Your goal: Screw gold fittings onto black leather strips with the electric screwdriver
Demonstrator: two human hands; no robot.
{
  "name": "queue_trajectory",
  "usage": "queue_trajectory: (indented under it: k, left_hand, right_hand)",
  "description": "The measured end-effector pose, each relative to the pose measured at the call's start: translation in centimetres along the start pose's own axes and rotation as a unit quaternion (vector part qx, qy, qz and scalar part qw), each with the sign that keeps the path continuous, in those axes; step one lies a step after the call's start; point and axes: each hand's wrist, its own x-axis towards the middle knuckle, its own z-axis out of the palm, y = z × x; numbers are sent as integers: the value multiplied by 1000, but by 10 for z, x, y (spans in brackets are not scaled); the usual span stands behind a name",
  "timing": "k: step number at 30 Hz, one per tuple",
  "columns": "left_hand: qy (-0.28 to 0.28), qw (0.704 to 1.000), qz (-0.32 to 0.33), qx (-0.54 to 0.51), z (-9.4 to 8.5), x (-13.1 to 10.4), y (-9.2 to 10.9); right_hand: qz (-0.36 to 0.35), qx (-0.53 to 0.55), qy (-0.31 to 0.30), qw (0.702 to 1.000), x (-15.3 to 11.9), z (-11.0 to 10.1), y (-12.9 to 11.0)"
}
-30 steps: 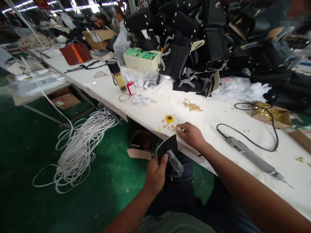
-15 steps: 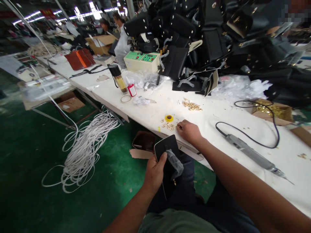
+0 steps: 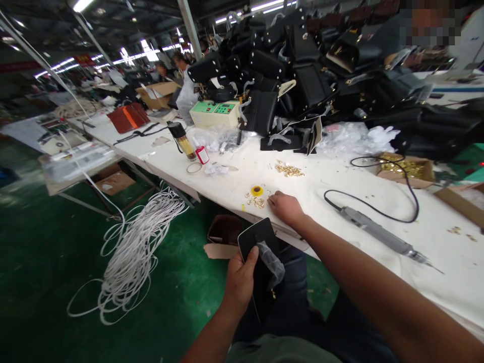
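My left hand grips a black leather bag piece over my lap, thumb on top. A handle wrapped in clear plastic lies across that piece. On the white table, near its front edge, rests my right hand, fingers curled together; whatever is between the fingertips is hidden or too small to make out. Just left of these fingertips are several small gold metal fittings and a round yellow item with a dark centre. Farther back is a larger pile of gold fittings.
A grey electric screwdriver with a black cord lies at the right. Behind it stands a box of gold hardware. Black bags are heaped at the back. A bottle stands at the left; coiled white cord lies on the floor.
The camera view has tilted up and shifted slightly. My right hand stays beside the small gold fittings, fingers curled. My left hand keeps hold of the black leather bag piece.
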Motion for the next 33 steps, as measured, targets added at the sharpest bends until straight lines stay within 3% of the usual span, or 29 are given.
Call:
queue_trajectory:
  k: [9, 13, 14, 16, 18, 20, 25, 33]
  left_hand:
    - [11, 1000, 13, -13, 2, -5, 6]
    - [14, 999, 24, -21, 6, -7, 10]
    - [12, 999, 25, -17, 8, -8, 12]
    - [2, 1000, 28, 1, 12, -8, 14]
    - [-17, 999, 37, 31, 19, -10, 18]
    - [-39, 995, 60, 75, 28, -14, 22]
    - [-70, 970, 141, 183, 53, -28, 28]
    - [-80, 951, 196, 227, 76, -40, 25]
  right_hand:
    - [20, 108, 47, 993, 0, -8, 3]
    - [39, 210, 83, 973, -44, -22, 0]
    - [39, 256, 90, 962, -62, -26, -3]
    - [30, 427, 111, 897, -101, -33, -10]
    - [30, 520, 126, 844, -134, -38, -18]
    - [31, 542, 140, 828, -157, -41, -24]
    - [6, 498, 205, 843, -177, -42, -21]
    - [1, 419, 258, 871, -203, -48, -4]
